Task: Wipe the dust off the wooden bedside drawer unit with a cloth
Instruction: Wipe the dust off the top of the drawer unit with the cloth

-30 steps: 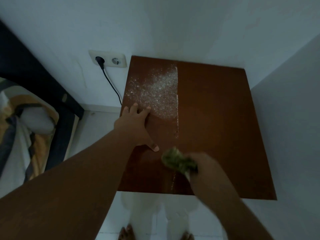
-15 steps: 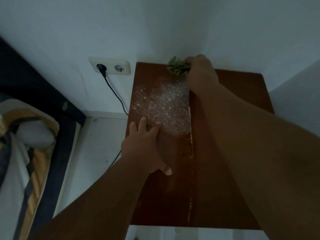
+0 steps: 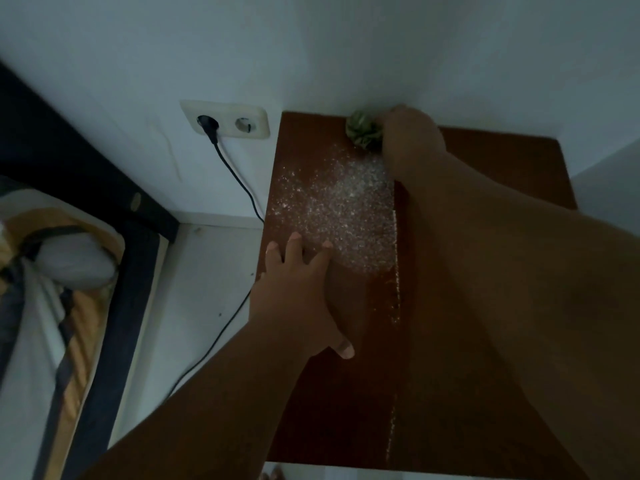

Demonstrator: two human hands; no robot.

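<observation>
The green cloth [image 3: 363, 131] sits at the far edge of the wooden bedside drawer unit [image 3: 502, 168], bunched into a wad against the wall. The right hand [image 3: 412, 140] has its fingers closed round the cloth, and part of the wad sticks out to the left of the hand. The left hand [image 3: 298, 299] lies flat on the top near its left edge, fingers spread and straight, holding nothing.

White dust [image 3: 346, 202] covers the far left part of the top, between the two hands. A thin ridge of dust [image 3: 397, 271] runs from far to near along the right side of that patch. The wood to the right of the ridge looks bare.

The cloth looks soft and light, so it should flatten under pressure and follow the surface. It is probably best held from above, mid-wad, so that a broad face stays free to meet the wood. The dust looks loose and powdery, likely to scatter or spill over the left edge if swept fast. The top looks stiff, flat and smooth and should let the cloth slide easily, with the flat left hand steadying the unit.

A wall socket [image 3: 225, 121] with a black cable [image 3: 239, 188] is on the wall to the left, and a bed [image 3: 69, 271] lies further left
</observation>
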